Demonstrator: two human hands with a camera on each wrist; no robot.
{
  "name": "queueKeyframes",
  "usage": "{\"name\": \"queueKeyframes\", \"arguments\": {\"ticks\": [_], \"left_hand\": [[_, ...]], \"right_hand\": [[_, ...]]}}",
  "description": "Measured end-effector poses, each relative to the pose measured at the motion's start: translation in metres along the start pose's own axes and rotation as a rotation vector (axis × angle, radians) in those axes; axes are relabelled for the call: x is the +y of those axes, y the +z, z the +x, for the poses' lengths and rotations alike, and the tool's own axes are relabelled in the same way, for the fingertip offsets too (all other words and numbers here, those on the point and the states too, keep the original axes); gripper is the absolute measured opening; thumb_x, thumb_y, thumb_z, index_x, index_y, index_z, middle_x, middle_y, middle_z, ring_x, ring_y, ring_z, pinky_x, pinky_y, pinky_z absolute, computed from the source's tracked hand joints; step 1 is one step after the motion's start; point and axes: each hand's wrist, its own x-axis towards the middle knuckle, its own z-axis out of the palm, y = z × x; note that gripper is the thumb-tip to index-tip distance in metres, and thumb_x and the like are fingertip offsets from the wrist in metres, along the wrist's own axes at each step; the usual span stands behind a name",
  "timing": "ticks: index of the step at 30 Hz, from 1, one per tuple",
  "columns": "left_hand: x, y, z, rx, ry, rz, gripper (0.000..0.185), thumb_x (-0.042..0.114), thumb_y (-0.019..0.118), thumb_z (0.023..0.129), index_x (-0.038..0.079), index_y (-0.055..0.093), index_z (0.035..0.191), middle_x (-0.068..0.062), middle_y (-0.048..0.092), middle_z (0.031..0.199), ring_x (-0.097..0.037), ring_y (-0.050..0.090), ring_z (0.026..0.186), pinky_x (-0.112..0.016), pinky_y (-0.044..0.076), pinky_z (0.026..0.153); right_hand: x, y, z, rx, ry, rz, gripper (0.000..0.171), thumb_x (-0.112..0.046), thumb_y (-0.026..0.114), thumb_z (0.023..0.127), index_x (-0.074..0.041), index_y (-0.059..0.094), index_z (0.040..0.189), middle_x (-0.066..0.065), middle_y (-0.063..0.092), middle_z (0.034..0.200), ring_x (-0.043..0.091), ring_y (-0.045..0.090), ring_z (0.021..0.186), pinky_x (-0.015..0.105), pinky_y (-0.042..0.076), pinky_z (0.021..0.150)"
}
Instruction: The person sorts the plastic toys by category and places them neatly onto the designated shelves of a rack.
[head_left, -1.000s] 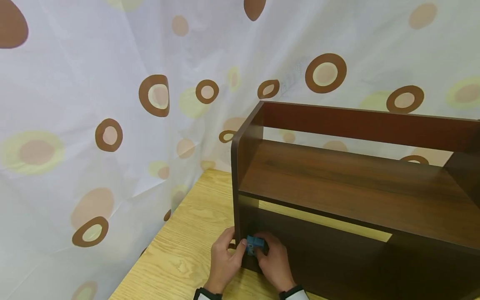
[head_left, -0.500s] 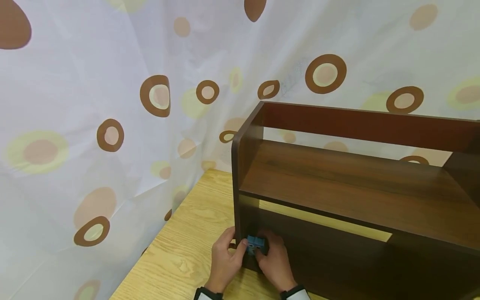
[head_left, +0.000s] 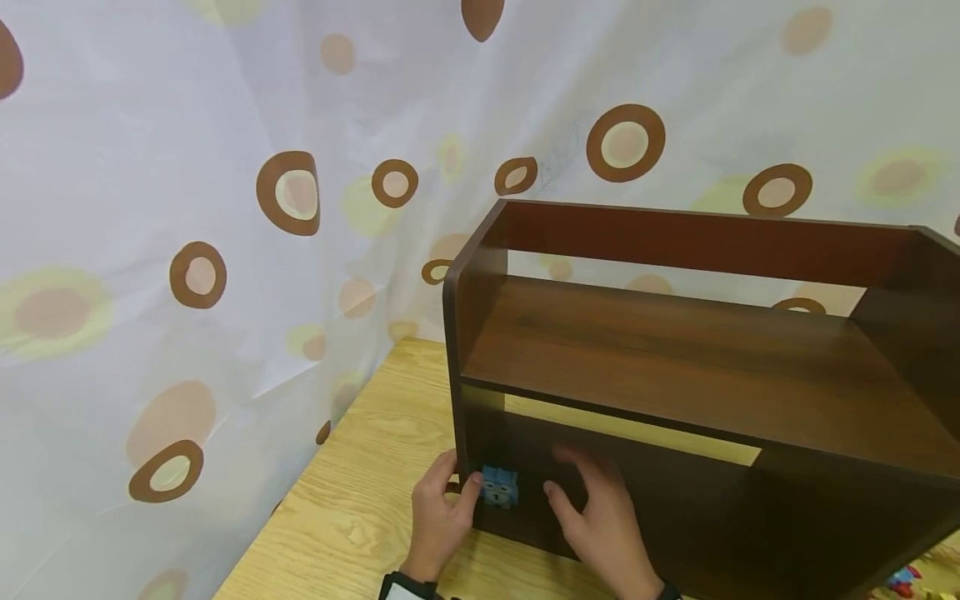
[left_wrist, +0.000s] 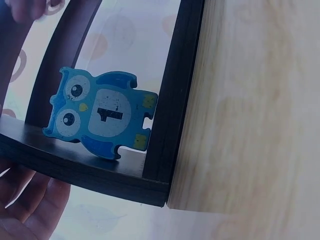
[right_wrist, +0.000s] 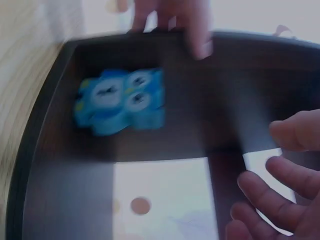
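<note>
A blue owl block (left_wrist: 102, 112) with big white eyes and a number 1 on its belly stands upright in the lower left corner of a dark brown desktop shelf (head_left: 645, 333). My left hand (head_left: 438, 517) holds the shelf's left side panel, its thumb inside near the owl and its fingers outside. Apart from the owl, to its right, my right hand (head_left: 603, 525) has its thumb and fingers spread with nothing between them. In the right wrist view its fingers (right_wrist: 270, 200) are loosely bent, and the owl block (right_wrist: 122, 102) looks blurred.
Under the shelf is a light wooden table (head_left: 352, 492). A white sheet with brown and yellow circles (head_left: 150, 250) hangs behind and at the left. Small colourful pieces (head_left: 903, 579) lie at the lower right edge.
My right hand has let go of the owl block and drawn back to the right. The owl stays in the corner. My left hand keeps its place on the panel. The head view has shifted slightly.
</note>
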Motion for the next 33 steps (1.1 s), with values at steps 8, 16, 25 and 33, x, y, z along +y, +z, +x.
{"name": "queueKeyframes", "arguments": {"ticks": [8,16,25,33], "left_hand": [[-0.004,-0.010,-0.001,0.034,-0.014,0.022,0.026,0.008,0.071,0.087,0.015,0.071,0.111,-0.010,0.073,0.107,-0.007,0.065,0.086,-0.023,0.055,0.065],[-0.003,-0.014,0.005,0.032,0.000,0.037,0.026,0.006,0.070,0.086,0.007,0.070,0.112,-0.010,0.073,0.107,-0.008,0.065,0.086,-0.023,0.055,0.066],[-0.009,-0.028,-0.004,0.051,-0.042,0.080,0.027,0.005,0.071,0.085,0.010,0.071,0.111,-0.006,0.073,0.107,-0.007,0.065,0.086,-0.023,0.054,0.065],[-0.014,-0.031,-0.003,0.058,-0.013,0.065,0.025,0.007,0.071,0.087,0.010,0.071,0.112,-0.007,0.073,0.107,-0.007,0.065,0.086,-0.023,0.055,0.064]], "right_hand": [[-0.002,-0.037,-0.020,0.168,-0.177,-0.105,0.036,-0.009,0.079,0.081,-0.018,0.069,0.114,-0.003,0.070,0.112,0.020,0.061,0.101,0.032,0.054,0.075],[0.001,-0.066,-0.028,0.284,-0.216,-0.117,0.044,0.000,0.080,0.076,-0.017,0.069,0.115,-0.003,0.070,0.109,-0.010,0.048,0.100,0.006,0.042,0.080],[0.001,-0.090,-0.043,0.390,-0.215,-0.087,0.043,0.007,0.079,0.072,-0.009,0.071,0.111,-0.005,0.069,0.106,-0.020,0.042,0.105,0.000,0.038,0.083],[0.029,-0.119,-0.051,0.386,-0.174,-0.110,0.036,0.006,0.076,0.076,-0.006,0.072,0.110,-0.037,0.050,0.114,-0.022,0.042,0.106,-0.002,0.038,0.078]]}}
